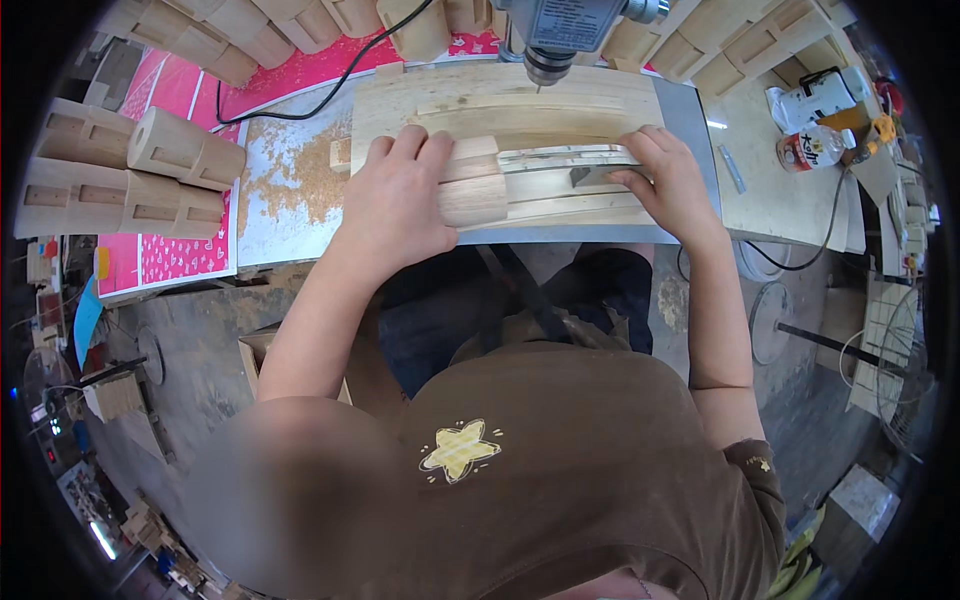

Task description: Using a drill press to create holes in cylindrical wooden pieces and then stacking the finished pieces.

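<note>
My left hand is wrapped over a pale wooden cylinder lying on its side at the table's front edge. The cylinder's right end meets a wooden jig built of long strips. At the jig's right end my right hand is closed, its fingers over a light wooden strip and its thumb against a small dark grey flat piece. Just beyond the jig, a drill press chuck with a thin bit points down, apart from the cylinder. The cylinder's left part is hidden under my left hand.
Several wooden cylinders with cut slots stand at the left and along the back. Sawdust covers the white board. A black cable crosses the back left. A plastic bottle and a light blue marker-like stick lie at right.
</note>
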A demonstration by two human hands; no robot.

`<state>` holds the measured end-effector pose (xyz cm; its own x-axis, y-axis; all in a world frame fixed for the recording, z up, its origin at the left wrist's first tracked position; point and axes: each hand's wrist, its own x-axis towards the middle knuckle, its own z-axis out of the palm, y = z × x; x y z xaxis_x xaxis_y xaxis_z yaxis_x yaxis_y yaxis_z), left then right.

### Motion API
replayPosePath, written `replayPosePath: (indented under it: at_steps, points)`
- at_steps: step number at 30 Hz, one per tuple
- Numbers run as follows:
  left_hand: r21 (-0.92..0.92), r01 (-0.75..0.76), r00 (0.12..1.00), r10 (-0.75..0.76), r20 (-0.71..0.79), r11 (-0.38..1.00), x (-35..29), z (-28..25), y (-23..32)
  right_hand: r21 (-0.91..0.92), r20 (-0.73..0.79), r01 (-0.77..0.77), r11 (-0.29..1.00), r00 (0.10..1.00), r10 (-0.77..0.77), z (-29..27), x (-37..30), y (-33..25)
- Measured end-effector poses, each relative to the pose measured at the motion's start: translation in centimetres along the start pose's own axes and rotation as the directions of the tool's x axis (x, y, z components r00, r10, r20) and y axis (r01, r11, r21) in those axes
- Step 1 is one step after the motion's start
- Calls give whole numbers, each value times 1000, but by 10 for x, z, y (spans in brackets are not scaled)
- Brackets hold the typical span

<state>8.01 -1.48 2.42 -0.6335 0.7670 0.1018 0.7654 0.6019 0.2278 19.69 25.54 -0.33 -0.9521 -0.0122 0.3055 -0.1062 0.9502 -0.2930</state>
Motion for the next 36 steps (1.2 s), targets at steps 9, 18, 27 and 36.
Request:
replayPosePath:
  at_steps: [9,18,27,36]
  points:
    - [-344,-197,932,67,-355,918,-5,42,37,12,-87,6,1000,996,-5,11,-2,-20]
    - [-390,-79,826,-159,-540,917,-8,118,19,-29,-295,-141,990,947,126,29,-5,4]
    - [-340,86,847,-248,-470,937,15,114,-19,27,-288,-160,987,944,161,40,30,2]
    - [-310,61,858,-208,-469,949,15,113,-24,558,-723,196,806,591,357,-114,111,-11]
